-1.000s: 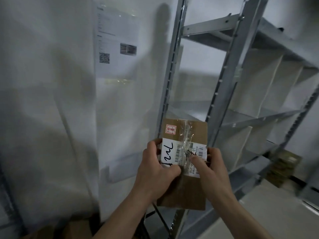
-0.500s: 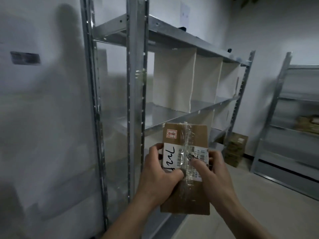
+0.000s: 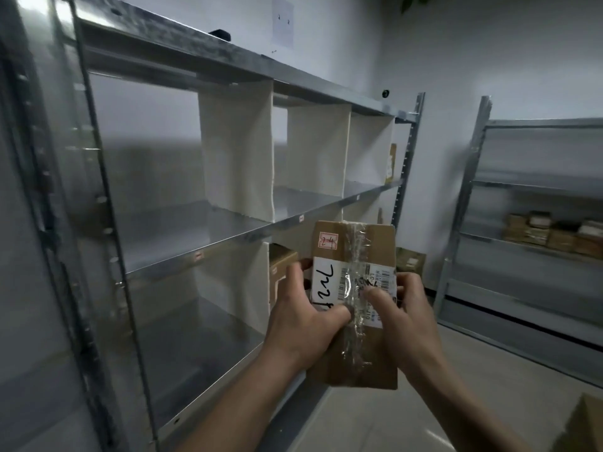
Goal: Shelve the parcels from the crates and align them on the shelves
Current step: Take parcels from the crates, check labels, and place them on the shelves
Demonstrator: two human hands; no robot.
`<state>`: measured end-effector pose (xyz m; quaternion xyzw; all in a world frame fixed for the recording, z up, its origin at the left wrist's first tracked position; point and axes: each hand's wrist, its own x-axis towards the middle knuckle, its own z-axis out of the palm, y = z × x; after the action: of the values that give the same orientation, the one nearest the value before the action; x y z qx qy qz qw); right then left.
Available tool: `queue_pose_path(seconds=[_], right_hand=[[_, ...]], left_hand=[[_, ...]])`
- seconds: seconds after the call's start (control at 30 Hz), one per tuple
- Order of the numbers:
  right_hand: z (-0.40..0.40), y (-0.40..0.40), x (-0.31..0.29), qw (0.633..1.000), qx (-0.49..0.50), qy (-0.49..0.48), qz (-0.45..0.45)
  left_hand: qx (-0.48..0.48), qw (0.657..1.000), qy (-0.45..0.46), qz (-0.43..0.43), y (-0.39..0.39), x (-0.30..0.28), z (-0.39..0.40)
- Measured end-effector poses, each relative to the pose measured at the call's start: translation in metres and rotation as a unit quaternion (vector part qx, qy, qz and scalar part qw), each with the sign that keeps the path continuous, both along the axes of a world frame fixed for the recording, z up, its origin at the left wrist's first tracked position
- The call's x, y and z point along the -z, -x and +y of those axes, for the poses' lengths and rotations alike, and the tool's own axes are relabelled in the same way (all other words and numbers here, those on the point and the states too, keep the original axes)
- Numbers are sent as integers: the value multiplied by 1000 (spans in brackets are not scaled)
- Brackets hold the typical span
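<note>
I hold a flat brown cardboard parcel (image 3: 355, 256) upright in front of me, with a white shipping label, clear tape and a small red-framed sticker on it. My left hand (image 3: 303, 324) grips its left edge, thumb lying across the label. My right hand (image 3: 403, 316) grips the right edge, thumb on the tape. The metal shelf unit (image 3: 202, 233) with white dividers stands to the left, just beyond the parcel. Another brown parcel (image 3: 281, 259) stands in a lower compartment behind my left hand.
A thin parcel (image 3: 391, 164) leans at the far end of the middle shelf. A carton (image 3: 411, 261) sits on the floor by the unit's far post. A second shelf unit (image 3: 522, 243) on the right carries several parcels (image 3: 554, 234). A cardboard box corner (image 3: 584, 425) shows bottom right.
My view has swung right, from the white wall and the unit's end post to the open shelf front. Both hands keep the same grip on the parcel.
</note>
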<state>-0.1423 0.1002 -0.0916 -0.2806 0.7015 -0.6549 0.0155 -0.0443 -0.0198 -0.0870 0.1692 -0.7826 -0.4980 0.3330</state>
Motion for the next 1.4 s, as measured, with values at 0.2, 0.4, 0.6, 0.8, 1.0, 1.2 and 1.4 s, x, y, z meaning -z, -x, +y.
queue_pose_path(seconds=[0.2,0.4,0.6,0.8,1.0,1.2,1.4], right_hand=[[-8,76,3,1000,30,-5,8],[-35,158,2,997,75,-15,25],[-55,232,-5,992,123,-27,20],[-67,302,-6,987,154,-32,14],[-72,389,1,987,157,-24,9],[-68,512,7,989,146,-19,1],[-57,637,0,993,109,-44,-2]], left_hand=[[42,999,-1,12,83,1,-14],[93,995,-12,23,181,7,-51],[150,988,-22,29,273,6,-79],[162,986,-14,27,349,3,-93],[151,988,-9,21,433,8,-97],[128,992,5,0,551,10,-91],[97,995,-23,-10,668,9,-77]])
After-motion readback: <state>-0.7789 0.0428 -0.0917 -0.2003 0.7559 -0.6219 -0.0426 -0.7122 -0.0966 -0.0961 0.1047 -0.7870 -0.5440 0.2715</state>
